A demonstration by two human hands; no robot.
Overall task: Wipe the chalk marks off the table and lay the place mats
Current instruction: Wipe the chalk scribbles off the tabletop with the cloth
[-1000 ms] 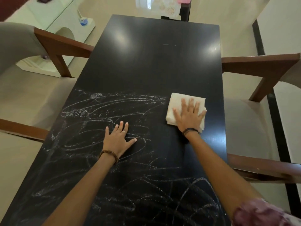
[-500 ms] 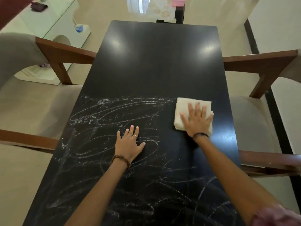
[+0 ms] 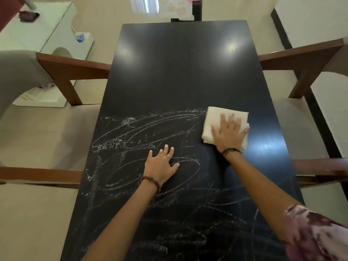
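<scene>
A long black table (image 3: 180,72) carries white chalk marks (image 3: 143,129) scribbled over its near half; the far half looks bare and glossy. A folded white cloth (image 3: 216,119) lies flat at the right end of the marks. My right hand (image 3: 228,133) presses down on the cloth with straight, spread fingers. My left hand (image 3: 160,166) rests flat on the tabletop among the scribbles, fingers spread. Pale patterned sheets (image 3: 177,8), possibly place mats, lie beyond the table's far end.
Wooden-armed chairs with beige seats flank the table, one on the left (image 3: 62,72) and one on the right (image 3: 301,59). A white low cabinet (image 3: 47,25) stands at the far left. A dark chair back (image 3: 196,10) stands at the far end.
The cloth under my right hand has shifted slightly to the right and away along the table. My left hand stays flat on the chalk marks. The view has tilted a little.
</scene>
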